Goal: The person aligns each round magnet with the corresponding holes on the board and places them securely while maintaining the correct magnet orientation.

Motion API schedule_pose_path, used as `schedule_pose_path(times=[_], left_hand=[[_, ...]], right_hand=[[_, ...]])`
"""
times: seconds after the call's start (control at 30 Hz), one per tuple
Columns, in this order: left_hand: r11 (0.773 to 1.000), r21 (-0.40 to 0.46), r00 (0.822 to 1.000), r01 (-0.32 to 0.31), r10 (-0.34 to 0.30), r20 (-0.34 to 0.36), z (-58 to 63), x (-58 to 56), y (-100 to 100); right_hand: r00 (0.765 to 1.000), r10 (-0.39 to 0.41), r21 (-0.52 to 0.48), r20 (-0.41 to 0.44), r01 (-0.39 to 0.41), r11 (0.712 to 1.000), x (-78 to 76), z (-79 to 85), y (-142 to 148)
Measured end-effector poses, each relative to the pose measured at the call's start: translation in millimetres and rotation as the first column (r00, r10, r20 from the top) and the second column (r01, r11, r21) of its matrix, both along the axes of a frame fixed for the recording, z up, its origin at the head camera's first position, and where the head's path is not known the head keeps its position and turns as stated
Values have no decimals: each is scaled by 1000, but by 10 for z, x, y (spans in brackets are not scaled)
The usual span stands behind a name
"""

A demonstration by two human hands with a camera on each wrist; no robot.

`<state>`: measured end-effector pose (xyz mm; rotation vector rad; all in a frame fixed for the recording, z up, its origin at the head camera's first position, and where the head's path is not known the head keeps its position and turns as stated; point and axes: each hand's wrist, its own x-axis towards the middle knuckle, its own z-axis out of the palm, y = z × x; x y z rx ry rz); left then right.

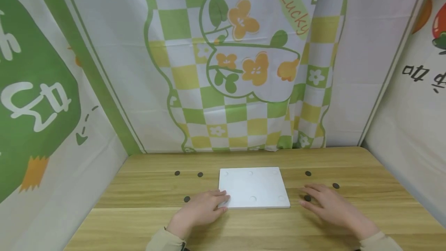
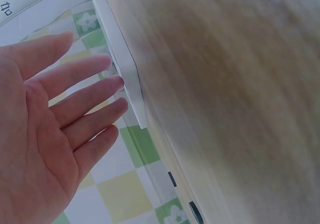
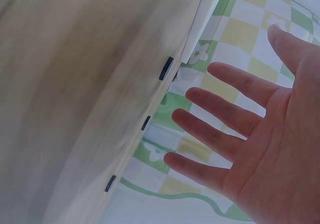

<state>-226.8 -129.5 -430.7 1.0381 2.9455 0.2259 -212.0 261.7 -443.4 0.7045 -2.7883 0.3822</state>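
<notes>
A flat white board with several shallow round recesses lies on the wooden table. My left hand is at its front left corner, fingers loosely extended, overlapping the edge in the head view. In the left wrist view, the fingertips of the left hand are right by the board's edge. Palm down, my right hand hovers beside a small black disc to the right of the board. The right wrist view has the right hand with spread fingers and nothing held, above three black discs.
Left of the board lie three more black discs. Two others, a near one and a farther one, are on the right. A checked curtain hangs behind the wooden table, with printed cloth on both sides.
</notes>
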Motion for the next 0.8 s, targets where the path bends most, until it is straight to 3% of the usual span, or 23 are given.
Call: schedule_pose_path(times=[0.8], left_hand=[[1000, 12, 1000, 18, -18, -4, 5, 0, 27]], right_hand=[[999, -29, 6, 37, 29, 1000, 30, -38, 210]])
